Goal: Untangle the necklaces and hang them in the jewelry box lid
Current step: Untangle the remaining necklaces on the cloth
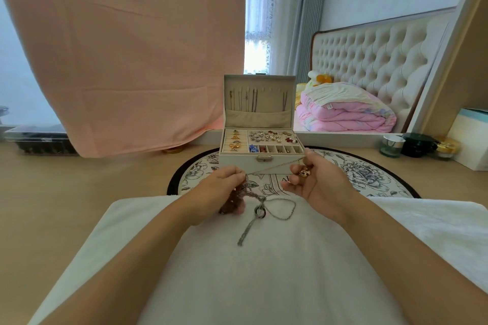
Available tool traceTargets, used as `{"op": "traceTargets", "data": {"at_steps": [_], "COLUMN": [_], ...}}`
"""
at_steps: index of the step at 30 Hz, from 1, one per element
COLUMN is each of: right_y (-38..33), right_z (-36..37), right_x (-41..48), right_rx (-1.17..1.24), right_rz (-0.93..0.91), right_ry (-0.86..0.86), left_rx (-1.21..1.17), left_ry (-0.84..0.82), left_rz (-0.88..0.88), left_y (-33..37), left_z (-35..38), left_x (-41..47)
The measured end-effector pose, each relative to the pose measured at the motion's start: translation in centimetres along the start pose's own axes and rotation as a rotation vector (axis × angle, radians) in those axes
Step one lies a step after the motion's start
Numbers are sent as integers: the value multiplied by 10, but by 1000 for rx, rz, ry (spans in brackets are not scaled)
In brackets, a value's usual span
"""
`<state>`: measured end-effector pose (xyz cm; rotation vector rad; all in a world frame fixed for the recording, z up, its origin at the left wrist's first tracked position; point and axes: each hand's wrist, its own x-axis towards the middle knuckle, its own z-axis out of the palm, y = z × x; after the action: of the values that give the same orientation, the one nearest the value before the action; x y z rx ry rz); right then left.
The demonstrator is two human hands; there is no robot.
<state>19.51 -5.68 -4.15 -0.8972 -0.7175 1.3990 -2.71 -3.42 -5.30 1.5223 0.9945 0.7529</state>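
- Hangs partly lifted over a white towel (264,266), just in front of the jewelry box: tangle of necklaces (247,191).
- Shows a reddish beaded clump (232,204) on its left, a silver chain loop (281,210) on its right, a dark ring (260,212) between them, and a silver tail (245,232) trailing down the towel.
- Runs taut out of the tangle's top as a thin gold chain (274,166), rising rightward across the front of the box.
- Pinches the top of the tangle, where the gold chain leaves it, in the left hand (221,185), thumb and fingertips closed on it.
- Grips a gold and red pendant (304,172) in the right hand (319,185), fingers curled round it, with the chain's far end at the fingertips.
- Holds both hands apart and roughly level, with the gold chain spanning the gap.
- Stands open just beyond the hands on a round floral mat (369,174): pale jewelry box (237,162), with its lid (260,79) upright.
- Carries several thin hung necklaces (245,99) inside the lid above a fabric pocket (258,119), most toward the left and one toward the right.
- Holds gold rings (234,141) in the left tray and small earrings (269,136) in the right one.
- Rests all this on a wooden tabletop (79,192).
- Hangs behind and to the left: pink cloth (118,60), with a clear organiser (39,142) beside its lower edge.
- Stands at the far right: three small jars (417,144).
- Shows, behind the box to the right, a tufted headboard (369,60) and a folded pink quilt (343,113).
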Motion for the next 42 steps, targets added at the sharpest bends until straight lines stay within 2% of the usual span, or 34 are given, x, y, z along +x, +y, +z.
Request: {"op": "traceTargets", "data": {"at_steps": [2,3,6,7,10,13,15,18,21,24,25,26,29,31,32,34,36,40,42], "right_y": [1,2,2,3,4,4,3,2,6,8,9,11,17,23,25,27,28,30,29], "right_z": [-1,-2,-5,-6,-11,-15,-20,-25,-28,-21,-19,-17,-9,-6,-5,-6,-9,-9,-8], "right_x": [0,0,0,1,4,6,5,2,0,-4,-4,-3,-5,-4,-3,0,4,4,3], "right_rx": [-90,-142,-284,-335,-487,-628,-751,-1103,-1390,-1791,-1927,-1966,-1732,-1711,-1712,-1630,-1522,-1228,-1065], "right_rz": [-33,-53,-102,-116,-167,-215,-249,-326,-305,-204,-196,-243,-496,-466,-417,-372,-380,-339,-310], "right_ry": [-10,-3,57,83,183,286,353,408,374,374,364,334,74,-133,-173,-139,-91,-34,-15], "left_rx": [50,150,749,862,1008,1034,970,973,1014,983,981,1005,1061,1050,1045,986,749,49,-264], "left_ry": [-8,13,136,169,308,388,303,153,213,186,138,86,6,-19,-36,-36,38,291,347], "left_rz": [-1,6,109,154,263,349,328,284,334,209,134,77,36,46,43,32,5,-93,-42], "left_y": [1,1,3,3,3,-6,-15,-25,-19,-5,-1,2,4,6,6,4,5,9,8], "left_z": [2,0,-11,-15,-22,-20,-20,-17,-14,-8,-6,-3,0,-4,-6,-10,-12,-8,-5], "left_x": [1,1,-1,-2,-3,7,15,20,15,3,-1,-4,-8,-7,-7,-8,-6,7,9]}}
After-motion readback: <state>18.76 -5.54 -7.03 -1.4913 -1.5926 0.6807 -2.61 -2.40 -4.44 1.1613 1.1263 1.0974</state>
